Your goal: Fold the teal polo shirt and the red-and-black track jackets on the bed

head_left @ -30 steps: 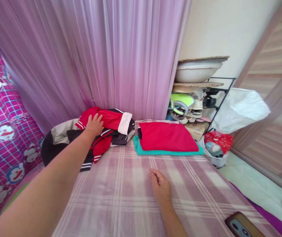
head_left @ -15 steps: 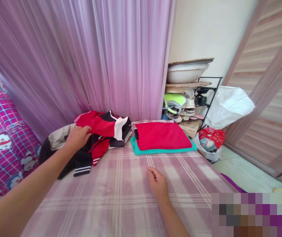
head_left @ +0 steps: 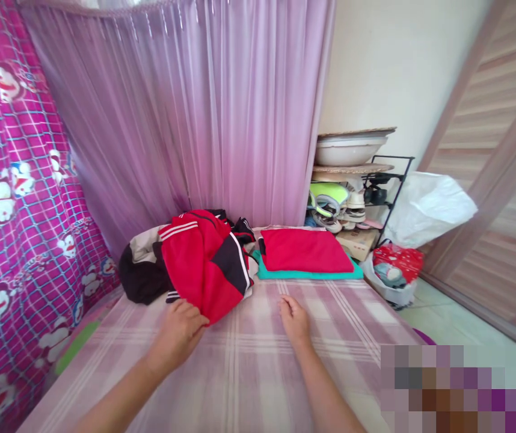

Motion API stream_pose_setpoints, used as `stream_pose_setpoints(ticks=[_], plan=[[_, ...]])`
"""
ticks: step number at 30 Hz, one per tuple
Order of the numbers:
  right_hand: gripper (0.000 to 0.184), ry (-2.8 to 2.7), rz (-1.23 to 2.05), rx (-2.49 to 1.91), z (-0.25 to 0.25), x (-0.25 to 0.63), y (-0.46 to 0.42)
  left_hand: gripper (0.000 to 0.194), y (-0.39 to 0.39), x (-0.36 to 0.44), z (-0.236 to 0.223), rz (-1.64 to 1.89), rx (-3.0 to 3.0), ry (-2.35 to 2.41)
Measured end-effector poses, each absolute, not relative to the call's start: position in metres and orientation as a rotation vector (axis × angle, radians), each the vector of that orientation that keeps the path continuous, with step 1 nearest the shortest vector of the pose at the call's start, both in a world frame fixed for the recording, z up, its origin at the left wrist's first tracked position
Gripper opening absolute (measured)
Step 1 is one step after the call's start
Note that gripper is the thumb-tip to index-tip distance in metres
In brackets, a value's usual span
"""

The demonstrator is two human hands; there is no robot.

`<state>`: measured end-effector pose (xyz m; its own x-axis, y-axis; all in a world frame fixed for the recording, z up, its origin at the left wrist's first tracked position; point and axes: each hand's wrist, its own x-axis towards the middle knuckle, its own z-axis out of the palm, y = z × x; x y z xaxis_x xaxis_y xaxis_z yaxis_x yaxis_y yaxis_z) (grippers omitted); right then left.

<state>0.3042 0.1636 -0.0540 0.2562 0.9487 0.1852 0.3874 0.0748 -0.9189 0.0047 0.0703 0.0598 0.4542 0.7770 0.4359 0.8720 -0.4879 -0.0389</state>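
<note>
My left hand is closed on the lower edge of a red jacket with black panels and white stripes. The garment stretches from my fingers back over a heap at the foot of the curtain. Black and light grey clothing shows at the heap's left side. My right hand hovers over or rests on the bedspread, fingers curled in and nothing visible in them. Beyond it lies a folded red garment on top of a folded teal one.
A plaid bedspread covers the surface under my hands. Purple curtains hang behind, and a pink cartoon-print cloth is at left. To the right stand a black rack with shoes and basins, and white bags.
My left hand has drawn the red jacket toward me and to the right, spreading it over the heap's front. My right hand stays nearly in place. The camera view has shifted slightly.
</note>
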Motion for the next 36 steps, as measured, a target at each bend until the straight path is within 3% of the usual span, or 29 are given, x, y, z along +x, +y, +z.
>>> stream_pose_setpoints(ticks=[11, 16, 18, 26, 30, 36], plan=[[0.059, -1.594, 0.696, -1.343, -0.036, 0.294, 0.144, 0.019, 0.011, 0.038, 0.070, -0.646, -2.756, -1.636], [0.030, -1.701, 0.690, -1.250, -0.017, 0.278, 0.135, 0.018, -0.002, 0.034, 0.074, -0.695, -2.807, -1.682], [0.030, -1.655, 0.671, -1.312, -0.005, 0.276, 0.132, 0.018, -0.007, 0.035, 0.069, -0.733, -2.826, -1.701], [0.039, -1.653, 0.266, -1.377, 0.062, 0.348, 0.132, 0.021, -0.003, 0.052, 0.067, -0.927, -2.986, -1.634], [0.031, -1.745, 0.389, -1.505, 0.049, 0.396, 0.133, 0.028, 0.041, 0.021, 0.064, -1.016, -2.600, -1.820], [0.043, -1.702, 0.539, -1.525, 0.010, 0.403, 0.116, 0.054, 0.101, -0.036, 0.054, -0.626, -2.036, -2.191]])
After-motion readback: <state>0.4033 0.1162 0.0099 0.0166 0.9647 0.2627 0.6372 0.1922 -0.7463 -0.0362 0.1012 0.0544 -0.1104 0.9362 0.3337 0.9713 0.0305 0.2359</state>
